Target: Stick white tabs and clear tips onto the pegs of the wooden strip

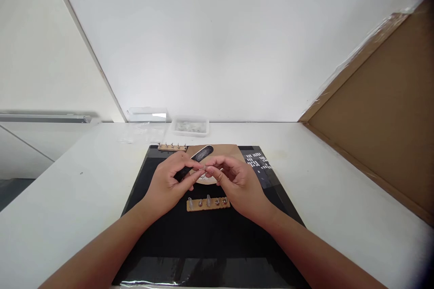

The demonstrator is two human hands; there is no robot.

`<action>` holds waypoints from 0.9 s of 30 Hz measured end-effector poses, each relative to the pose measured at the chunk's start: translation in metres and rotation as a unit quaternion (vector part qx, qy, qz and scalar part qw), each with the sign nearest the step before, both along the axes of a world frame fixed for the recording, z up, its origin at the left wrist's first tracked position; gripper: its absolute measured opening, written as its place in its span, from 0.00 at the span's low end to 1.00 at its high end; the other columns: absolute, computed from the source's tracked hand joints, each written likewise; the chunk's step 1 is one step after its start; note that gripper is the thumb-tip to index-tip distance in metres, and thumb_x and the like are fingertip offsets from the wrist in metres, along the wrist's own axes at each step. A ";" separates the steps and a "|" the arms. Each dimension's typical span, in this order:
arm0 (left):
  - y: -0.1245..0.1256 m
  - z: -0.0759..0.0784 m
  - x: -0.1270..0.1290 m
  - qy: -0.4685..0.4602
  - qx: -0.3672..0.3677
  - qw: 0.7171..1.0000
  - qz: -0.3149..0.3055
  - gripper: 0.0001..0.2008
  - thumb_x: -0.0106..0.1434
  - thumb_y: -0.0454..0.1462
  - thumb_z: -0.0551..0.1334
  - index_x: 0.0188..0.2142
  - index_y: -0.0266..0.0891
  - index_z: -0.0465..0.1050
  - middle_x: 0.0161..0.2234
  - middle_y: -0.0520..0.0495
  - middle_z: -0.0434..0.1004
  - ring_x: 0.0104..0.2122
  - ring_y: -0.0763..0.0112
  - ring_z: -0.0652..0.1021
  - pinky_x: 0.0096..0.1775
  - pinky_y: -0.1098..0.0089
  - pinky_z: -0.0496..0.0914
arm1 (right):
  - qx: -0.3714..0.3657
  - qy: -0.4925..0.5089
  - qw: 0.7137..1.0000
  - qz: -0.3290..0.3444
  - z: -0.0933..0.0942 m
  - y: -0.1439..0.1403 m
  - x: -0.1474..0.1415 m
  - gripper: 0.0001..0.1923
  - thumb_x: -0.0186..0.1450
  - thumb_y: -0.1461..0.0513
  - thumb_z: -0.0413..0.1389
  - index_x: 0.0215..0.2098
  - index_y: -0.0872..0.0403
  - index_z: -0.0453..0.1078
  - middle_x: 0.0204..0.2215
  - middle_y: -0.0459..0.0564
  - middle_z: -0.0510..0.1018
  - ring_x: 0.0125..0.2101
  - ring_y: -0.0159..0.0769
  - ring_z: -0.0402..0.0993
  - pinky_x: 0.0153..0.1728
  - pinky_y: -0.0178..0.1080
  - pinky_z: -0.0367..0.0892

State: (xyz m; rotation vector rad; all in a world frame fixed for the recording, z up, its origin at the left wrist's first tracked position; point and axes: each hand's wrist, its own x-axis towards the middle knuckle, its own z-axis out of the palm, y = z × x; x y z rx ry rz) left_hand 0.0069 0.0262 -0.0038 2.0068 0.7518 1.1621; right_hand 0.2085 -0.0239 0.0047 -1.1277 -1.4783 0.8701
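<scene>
The left hand point(169, 183) gripped a file point(195, 160) while the right hand point(233, 180) pinched a small nail tip point(203, 170) against it, steadying both for filing.

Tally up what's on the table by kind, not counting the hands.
Black mat: 1
Wooden strips holding small pegs, near and far: 2
Dark nail file, held in the left hand: 1
Clear plastic containers, one and another: 2
Leaning cardboard sheet: 1
Total: 7

Item pinched between fingertips point(203, 171) too small to tell, maybe nail tip; tray point(190, 127) contents blurred.
</scene>
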 end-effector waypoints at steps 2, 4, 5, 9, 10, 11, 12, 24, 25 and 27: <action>0.000 0.001 0.000 0.005 0.010 1.000 0.004 0.04 0.71 0.38 0.68 0.44 0.47 0.83 0.37 0.51 0.72 0.28 0.77 0.79 0.26 0.77 0.76 | 0.003 -0.018 1.000 0.001 0.002 0.000 0.001 0.09 0.74 0.53 0.60 0.43 0.48 0.80 0.37 0.47 0.86 0.37 0.36 0.83 0.36 0.36 0.76; 0.000 0.001 0.000 0.008 0.012 1.000 0.008 0.04 0.71 0.38 0.68 0.43 0.47 0.83 0.36 0.51 0.72 0.28 0.77 0.79 0.27 0.77 0.76 | 0.006 -0.028 1.000 -0.002 0.003 0.000 0.001 0.10 0.74 0.53 0.60 0.44 0.47 0.81 0.39 0.47 0.86 0.38 0.37 0.83 0.38 0.37 0.77; 0.001 0.002 0.000 0.010 0.008 1.000 0.010 0.04 0.71 0.38 0.68 0.43 0.46 0.83 0.37 0.51 0.73 0.28 0.77 0.79 0.27 0.76 0.76 | 0.010 -0.031 0.999 -0.008 0.003 0.001 0.002 0.10 0.74 0.53 0.60 0.44 0.47 0.81 0.39 0.47 0.87 0.38 0.37 0.84 0.38 0.37 0.77; 0.000 0.003 0.000 0.014 0.003 1.000 0.025 0.04 0.71 0.37 0.67 0.43 0.45 0.82 0.38 0.50 0.74 0.27 0.77 0.78 0.28 0.74 0.75 | 0.024 -0.039 0.998 -0.047 -0.001 0.004 0.005 0.10 0.71 0.52 0.64 0.44 0.47 0.82 0.39 0.48 0.87 0.35 0.38 0.84 0.37 0.39 0.79; 0.001 0.004 -0.001 0.017 0.009 0.999 0.032 0.04 0.71 0.38 0.67 0.43 0.45 0.82 0.38 0.50 0.75 0.28 0.75 0.79 0.28 0.74 0.75 | 0.026 -0.040 0.997 -0.055 -0.002 0.005 0.006 0.10 0.71 0.52 0.64 0.44 0.47 0.82 0.39 0.48 0.87 0.35 0.39 0.84 0.37 0.40 0.79; 0.002 0.005 -0.001 0.022 0.017 0.999 0.039 0.04 0.72 0.38 0.67 0.42 0.45 0.82 0.38 0.50 0.75 0.29 0.74 0.79 0.29 0.73 0.75 | 0.027 -0.041 0.997 -0.061 -0.004 0.006 0.008 0.11 0.71 0.51 0.64 0.44 0.47 0.83 0.38 0.49 0.87 0.34 0.40 0.84 0.37 0.41 0.79; 0.003 0.006 -0.002 0.031 0.031 0.998 0.048 0.04 0.72 0.38 0.66 0.42 0.45 0.82 0.37 0.50 0.75 0.31 0.73 0.79 0.30 0.73 0.75 | 0.027 -0.044 0.996 -0.068 -0.005 0.006 0.009 0.11 0.71 0.51 0.64 0.44 0.47 0.83 0.39 0.49 0.88 0.34 0.40 0.84 0.37 0.42 0.79; 0.045 0.017 -0.054 0.285 0.296 0.911 -0.018 0.09 0.64 0.31 0.61 0.41 0.41 0.80 0.40 0.47 0.76 0.24 0.77 0.71 0.28 0.73 0.64 | 0.072 -0.134 0.981 -0.123 -0.004 0.012 0.021 0.13 0.72 0.50 0.62 0.44 0.48 0.82 0.40 0.51 0.86 0.32 0.40 0.82 0.33 0.43 0.77; 0.046 0.017 -0.056 0.284 0.289 0.914 -0.023 0.09 0.63 0.32 0.61 0.40 0.41 0.80 0.40 0.47 0.76 0.24 0.77 0.70 0.27 0.73 0.64 | 0.075 -0.140 0.980 -0.120 -0.004 0.011 0.021 0.13 0.72 0.50 0.62 0.44 0.48 0.82 0.40 0.51 0.86 0.32 0.39 0.81 0.33 0.43 0.77; 0.046 0.017 -0.057 0.272 0.273 0.922 -0.033 0.10 0.62 0.33 0.62 0.40 0.41 0.81 0.40 0.46 0.76 0.22 0.78 0.68 0.27 0.73 0.63 | 0.081 -0.152 0.978 -0.115 -0.004 0.011 0.021 0.13 0.72 0.50 0.62 0.44 0.48 0.82 0.40 0.52 0.86 0.31 0.39 0.81 0.32 0.43 0.76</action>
